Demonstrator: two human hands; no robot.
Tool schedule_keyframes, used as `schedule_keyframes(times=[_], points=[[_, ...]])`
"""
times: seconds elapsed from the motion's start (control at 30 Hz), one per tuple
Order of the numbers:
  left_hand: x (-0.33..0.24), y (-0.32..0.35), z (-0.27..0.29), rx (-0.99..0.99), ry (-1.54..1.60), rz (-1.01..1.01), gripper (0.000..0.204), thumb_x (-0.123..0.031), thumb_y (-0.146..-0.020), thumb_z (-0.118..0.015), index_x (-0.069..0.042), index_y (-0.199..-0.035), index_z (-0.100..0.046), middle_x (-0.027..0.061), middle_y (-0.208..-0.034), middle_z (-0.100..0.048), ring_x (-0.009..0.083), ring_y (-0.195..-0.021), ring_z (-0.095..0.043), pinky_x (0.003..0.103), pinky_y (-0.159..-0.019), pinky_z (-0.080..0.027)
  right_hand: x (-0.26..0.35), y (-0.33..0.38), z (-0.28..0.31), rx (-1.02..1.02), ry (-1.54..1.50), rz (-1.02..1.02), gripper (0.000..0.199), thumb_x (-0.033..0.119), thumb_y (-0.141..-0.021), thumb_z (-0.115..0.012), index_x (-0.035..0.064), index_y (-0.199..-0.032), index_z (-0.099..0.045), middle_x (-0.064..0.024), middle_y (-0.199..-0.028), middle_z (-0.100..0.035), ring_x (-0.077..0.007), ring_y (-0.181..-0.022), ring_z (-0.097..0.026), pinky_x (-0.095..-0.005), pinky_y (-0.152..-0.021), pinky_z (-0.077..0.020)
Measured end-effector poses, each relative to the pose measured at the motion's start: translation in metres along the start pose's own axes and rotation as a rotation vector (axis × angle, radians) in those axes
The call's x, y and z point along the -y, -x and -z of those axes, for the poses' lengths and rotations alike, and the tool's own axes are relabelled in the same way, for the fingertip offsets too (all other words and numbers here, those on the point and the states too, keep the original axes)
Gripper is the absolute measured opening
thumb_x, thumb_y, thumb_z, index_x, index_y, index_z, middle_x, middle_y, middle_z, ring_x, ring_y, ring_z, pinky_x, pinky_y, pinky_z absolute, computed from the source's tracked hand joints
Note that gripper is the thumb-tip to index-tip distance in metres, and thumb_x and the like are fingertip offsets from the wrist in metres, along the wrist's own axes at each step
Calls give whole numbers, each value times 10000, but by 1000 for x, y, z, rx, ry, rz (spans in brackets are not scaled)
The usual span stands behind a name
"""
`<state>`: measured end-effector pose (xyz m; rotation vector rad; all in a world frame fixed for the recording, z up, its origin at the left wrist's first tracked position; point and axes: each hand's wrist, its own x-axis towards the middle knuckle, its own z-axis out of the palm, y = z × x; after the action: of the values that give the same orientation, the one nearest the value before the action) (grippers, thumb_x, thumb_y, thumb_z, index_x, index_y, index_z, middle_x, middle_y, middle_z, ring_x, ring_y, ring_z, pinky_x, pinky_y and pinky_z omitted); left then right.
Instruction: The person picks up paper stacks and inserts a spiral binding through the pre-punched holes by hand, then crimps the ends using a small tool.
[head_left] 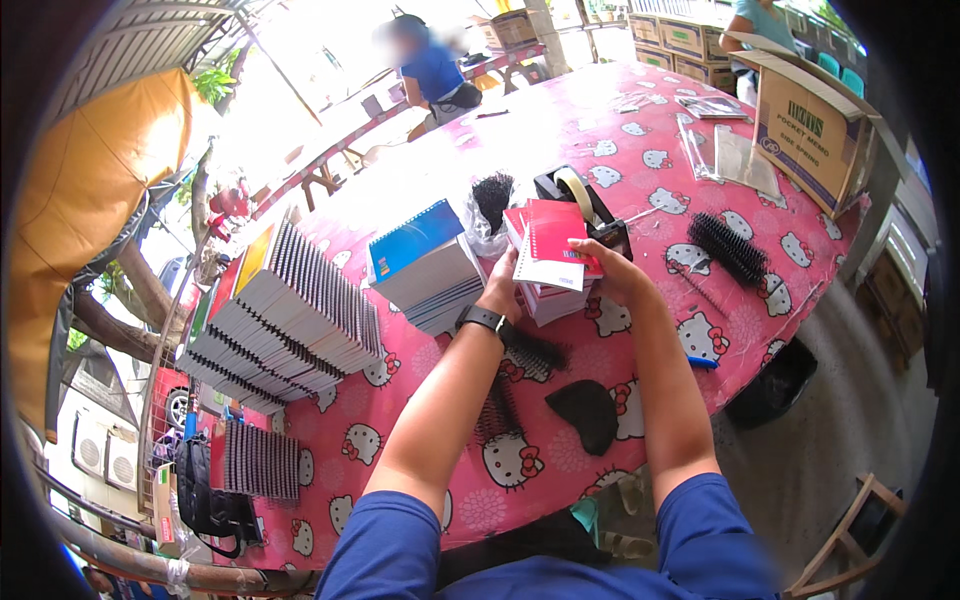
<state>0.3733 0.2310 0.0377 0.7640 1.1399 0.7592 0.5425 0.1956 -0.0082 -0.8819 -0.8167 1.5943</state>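
My left hand (500,287), with a dark watch on its wrist, grips the left edge of a small red-covered memo pad (556,228). A white sheet (548,272) shows below the red cover, and a row of punched holes runs along the edge. The fingers of my right hand (608,268) press on the pad's right side. Directly beneath is a stack of similar red pads (550,308). Just left of it stands a stack of blue-covered pads (415,243). Behind my hands are a black tape dispenser (615,238) and black coils in a clear plastic bag (492,202).
Tall stacks of spiral notebooks (290,320) and a smaller stack (260,460) stand left. Loose black coils (728,248), a black flat piece (587,415) and a blue pen (702,362) lie on the pink tablecloth. An open carton (810,140) is far right; two people are beyond.
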Motion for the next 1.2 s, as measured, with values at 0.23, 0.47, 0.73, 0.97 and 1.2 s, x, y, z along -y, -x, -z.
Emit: schedule_keyframes(times=[0.23, 0.47, 0.73, 0.97, 1.2], points=[[3, -13, 8, 87, 172, 9, 443, -517, -892, -488, -136, -1081, -612, 57, -1057, -634, 226, -902, -620, 440, -816, -497, 3, 2, -8, -14, 17, -34, 447, 403, -805, -593, 81, -1113, -570, -48, -983, -643, -182, -884, -613, -403, -813, -461], [8, 11, 10, 302, 253, -92, 440, -322, -878, -548, -41, -1211, -490, 136, -1109, -610, 259, -964, -616, 415, -842, -513, 7, 9, 2, 57, -69, 32, 388, 317, -793, -590, 74, -1094, -565, -40, -963, -632, -153, -812, -627, -330, -729, -509], [-20, 50, 15, 346, -105, -324, 469, -298, -819, -645, -16, -1167, -504, 97, -957, -635, 181, -786, -662, 337, -674, -573, 15, 55, -31, -79, -255, 173, 367, 313, -860, -581, 18, -1078, -572, -116, -963, -665, -213, -773, -674, -346, -691, -568], [2, 126, 75, 334, -77, -282, 491, -257, -817, -664, -7, -1190, -466, 91, -1051, -598, 168, -891, -636, 335, -744, -549, -20, 135, -102, -159, -518, 198, 300, 237, -835, -614, 57, -1071, -574, -89, -954, -658, -216, -821, -661, -363, -737, -558], [33, 195, 174, 244, -107, -362, 600, -330, -805, -700, 15, -1214, -427, 92, -1068, -577, 148, -928, -608, 315, -783, -524, -78, 164, -186, 32, -528, 14, 329, 258, -841, -551, 14, -1061, -574, -122, -948, -655, -237, -817, -661, -368, -736, -554]])
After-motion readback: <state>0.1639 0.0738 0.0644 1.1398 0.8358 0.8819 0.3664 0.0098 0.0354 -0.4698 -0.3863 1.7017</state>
